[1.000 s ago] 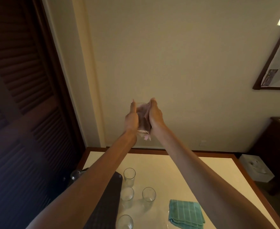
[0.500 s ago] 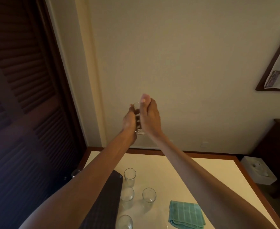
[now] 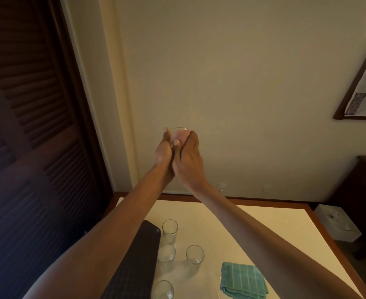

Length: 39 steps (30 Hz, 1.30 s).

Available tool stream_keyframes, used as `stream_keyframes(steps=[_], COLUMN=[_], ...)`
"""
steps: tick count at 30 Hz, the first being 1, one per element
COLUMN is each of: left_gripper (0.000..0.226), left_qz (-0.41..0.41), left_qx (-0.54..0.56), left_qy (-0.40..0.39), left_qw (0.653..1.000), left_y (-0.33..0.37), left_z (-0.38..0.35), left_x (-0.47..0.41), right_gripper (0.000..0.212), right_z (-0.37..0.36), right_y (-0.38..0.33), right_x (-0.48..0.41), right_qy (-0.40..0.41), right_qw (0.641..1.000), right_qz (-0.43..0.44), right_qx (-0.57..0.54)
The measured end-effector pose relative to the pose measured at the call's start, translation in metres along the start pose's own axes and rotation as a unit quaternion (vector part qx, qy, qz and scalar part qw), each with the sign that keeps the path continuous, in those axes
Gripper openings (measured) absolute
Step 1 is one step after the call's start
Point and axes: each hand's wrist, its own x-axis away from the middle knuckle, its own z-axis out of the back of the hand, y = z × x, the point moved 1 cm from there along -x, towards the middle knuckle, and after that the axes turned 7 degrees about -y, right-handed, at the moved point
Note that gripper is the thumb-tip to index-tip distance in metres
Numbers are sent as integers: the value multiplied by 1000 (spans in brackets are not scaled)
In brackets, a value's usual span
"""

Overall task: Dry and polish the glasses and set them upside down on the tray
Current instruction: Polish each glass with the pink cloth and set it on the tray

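Both hands are raised well above the counter, close together against the plain wall. The left hand wraps the left side of the held glass with its thumb standing up along the wall of the glass. The right hand curls round the right side, thumb tip across the front. A pink cloth shows through the glass between the fingertips. Only the top rim of the glass stands free of the hands.

Below, at 7 o'clock from the hands, the dark tray lies along the counter's left side. The left forearm hides much of it, and only its right edge and rounded far corner show. Just beside that edge stand the far glass, the middle glass and the near glass, all mouth up. The near one is cut by the bottom of the view. The right glass stands apart at 3 o'clock from the middle one. A folded green cloth lies at 4 o'clock from it. A broad stretch of pale counter top lies between the right glass and the wooden rim at 2 o'clock, partly crossed by the right forearm. A louvred door closes off the left.
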Motion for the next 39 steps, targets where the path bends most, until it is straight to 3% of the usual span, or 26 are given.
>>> stream_keyframes(steps=[2, 4, 7, 9, 12, 16, 18, 21, 24, 27, 29, 31, 33, 35, 37, 39], left_gripper=[54, 59, 72, 69, 64, 62, 56, 58, 69, 62, 72, 85, 76, 58, 56, 63], left_qz=[17, 14, -1, -7, -10, -12, 7, 23, 4, -10, -13, -15, -31, -23, 1, 9], left_qx=[-1, -19, -34, -48, -26, -35, -39, -38, -51, -59, -34, -52, -43, -23, -16, -21], left_qy=[-12, 9, 15, 10, 16, 19, 12, 5, 4, 14, 24, 19, 28, 29, 7, -4], left_qw=[1000, 1000, 999, 999, 999, 999, 999, 999, 999, 998, 999, 998, 998, 999, 1000, 1000], left_y=[-9, -12, -11, -9, -8, -10, -12, -15, -14, -12, -11, -13, -13, -14, -21, -22], left_z=[-3, -5, -10, -10, -1, 6, 5, 1, -3, -2, 3, 10, 11, 9, 7, 2], left_x=[-1, 0, 2, 2, -1, -4, 0, 1, 3, 1, -2, -8, -9, -4, -6, 0], right_gripper=[46, 46, 73, 74, 78, 40, 42, 47, 84, 78, 73, 65, 42, 34, 40, 54], right_z=[9, 18, 23, 15, 3, -1, 5, 15, 18, 9, 6, 2, -2, -1, 6, 13], right_y=[1, 0, 4, 7, 9, 5, 4, 4, 12, 11, 9, 3, 0, 0, -1, 2], right_x=[-13, -23, -33, -27, -3, 15, 4, -15, -30, -20, -3, 15, 23, 14, -2, -17], right_qy=[19, 4, -38, -47, -82, -41, -3, -15, -73, -80, -99, -99, -62, -27, -16, -26], right_qw=[1000, 993, 920, 883, 922, 992, 1000, 988, 922, 884, 900, 945, 981, 998, 999, 992], right_qz=[-14, -104, -306, -369, -319, -83, -15, -129, -310, -372, -344, -246, -132, -48, -42, -122], right_qx=[17, -61, -242, -285, -202, -82, -14, -79, -222, -273, -247, -193, -128, -32, 24, 9])
